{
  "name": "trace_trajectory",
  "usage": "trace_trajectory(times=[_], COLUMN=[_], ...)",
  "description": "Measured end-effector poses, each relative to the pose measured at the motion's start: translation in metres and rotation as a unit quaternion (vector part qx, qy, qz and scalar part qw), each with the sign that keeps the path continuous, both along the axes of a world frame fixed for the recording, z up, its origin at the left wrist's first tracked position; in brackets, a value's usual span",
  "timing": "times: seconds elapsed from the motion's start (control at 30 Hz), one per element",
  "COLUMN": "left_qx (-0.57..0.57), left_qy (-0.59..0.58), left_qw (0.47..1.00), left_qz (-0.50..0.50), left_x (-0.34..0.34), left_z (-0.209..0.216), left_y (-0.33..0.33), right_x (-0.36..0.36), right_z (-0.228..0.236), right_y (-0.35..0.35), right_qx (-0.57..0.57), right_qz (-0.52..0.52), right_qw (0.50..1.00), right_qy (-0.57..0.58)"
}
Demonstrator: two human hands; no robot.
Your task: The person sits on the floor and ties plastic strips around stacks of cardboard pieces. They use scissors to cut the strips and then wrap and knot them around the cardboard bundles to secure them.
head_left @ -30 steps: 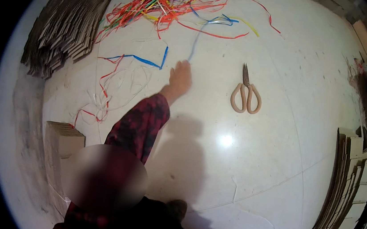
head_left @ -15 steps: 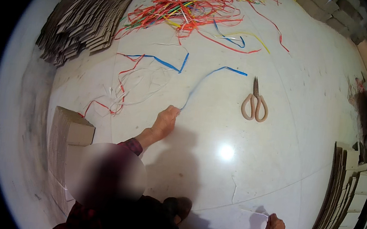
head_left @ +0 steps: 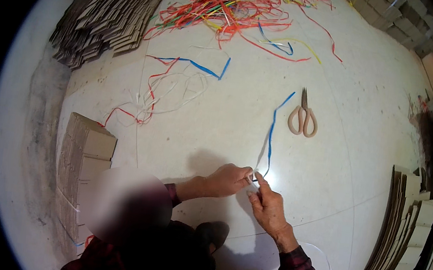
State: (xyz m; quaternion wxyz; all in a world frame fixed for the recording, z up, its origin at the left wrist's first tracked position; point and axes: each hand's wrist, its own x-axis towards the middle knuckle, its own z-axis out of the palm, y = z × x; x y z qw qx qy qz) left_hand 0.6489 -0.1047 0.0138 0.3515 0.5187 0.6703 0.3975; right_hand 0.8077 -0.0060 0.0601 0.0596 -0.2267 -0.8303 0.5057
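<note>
Above the pale floor my two hands have come together at the middle. My left hand [head_left: 226, 181] is closed, pinching the end of a blue plastic strap [head_left: 271, 135]. The rest of that strap runs away from me, its tip near the scissors [head_left: 303, 118]. My right hand [head_left: 271, 208] is closed on a thin white strap [head_left: 330, 268], whose tail loops beside my right forearm. Between the fingertips the ends of the straps meet; whether they are knotted I cannot tell.
A tangled heap of mostly red straps [head_left: 240, 11] lies at the far side. White, red and blue straps [head_left: 179, 86] are strewn at the left. Flat cardboard stacks stand far left [head_left: 108, 13], near left [head_left: 100, 144] and right [head_left: 410, 245].
My left hand has moved right and nearer, drawing the blue strap along. My right hand has come up and leftward from the lower right with the white strap, meeting the left.
</note>
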Motion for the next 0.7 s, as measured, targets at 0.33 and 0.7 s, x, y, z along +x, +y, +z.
trace_trajectory(times=[0.33,0.7], left_qx=[-0.138,0.090], left_qy=[-0.363,-0.556], left_qw=[0.921,0.819], left_qz=[-0.045,0.112], left_x=[-0.010,-0.012], left_z=[0.015,0.025], left_y=[-0.009,-0.026], right_x=[0.017,-0.003], right_z=[-0.025,-0.035], right_y=[0.002,-0.043], right_qx=[-0.088,-0.175], right_qz=[0.013,-0.041], right_qw=[0.996,0.975], right_qy=[0.027,0.129])
